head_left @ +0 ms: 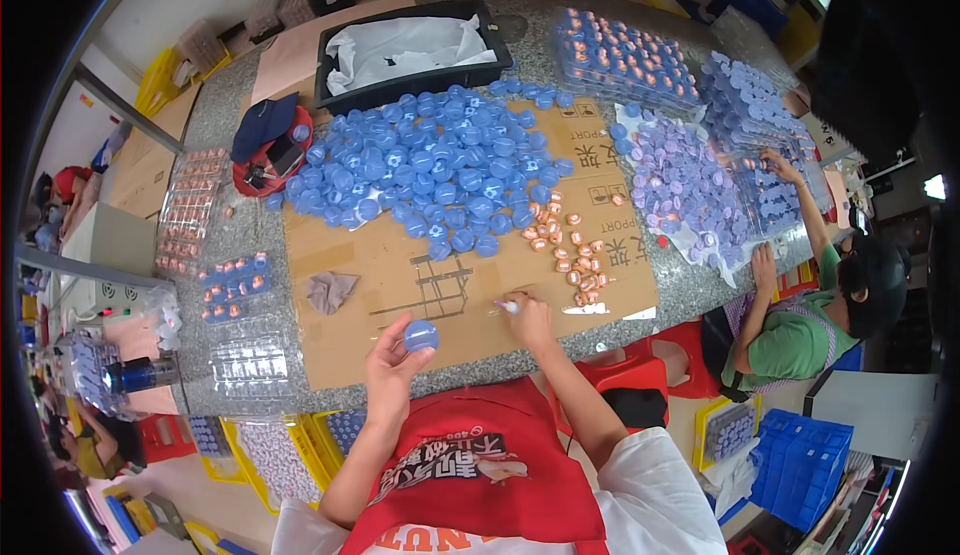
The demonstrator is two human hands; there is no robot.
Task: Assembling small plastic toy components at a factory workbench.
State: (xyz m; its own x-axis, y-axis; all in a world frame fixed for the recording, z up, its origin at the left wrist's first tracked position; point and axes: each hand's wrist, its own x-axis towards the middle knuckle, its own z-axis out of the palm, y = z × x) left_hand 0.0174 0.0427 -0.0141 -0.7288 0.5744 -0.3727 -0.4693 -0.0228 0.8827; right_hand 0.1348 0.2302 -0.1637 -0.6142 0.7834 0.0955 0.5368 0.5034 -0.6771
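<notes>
Presently, the left hand (392, 357) holds a blue ball (421, 335) between thumb and fingers over the near cardboard (345, 355); the right hand (531, 321) grips a slim white item (510, 306). Outward: orange pieces (575, 264) to the right, a ball pile (430, 160) beyond, a black tray (323, 80) farthest.

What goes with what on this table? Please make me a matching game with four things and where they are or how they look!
Things
1. Lone blue ball
2. Crumpled cloth
3. Black tray
4. Dark blue cap

Places and looks
A. Lying on the brown cardboard
B. At the red container
C. In the left hand
D. Lined with a white sheet

Right pairs: 1-C, 2-A, 3-D, 4-B
</notes>
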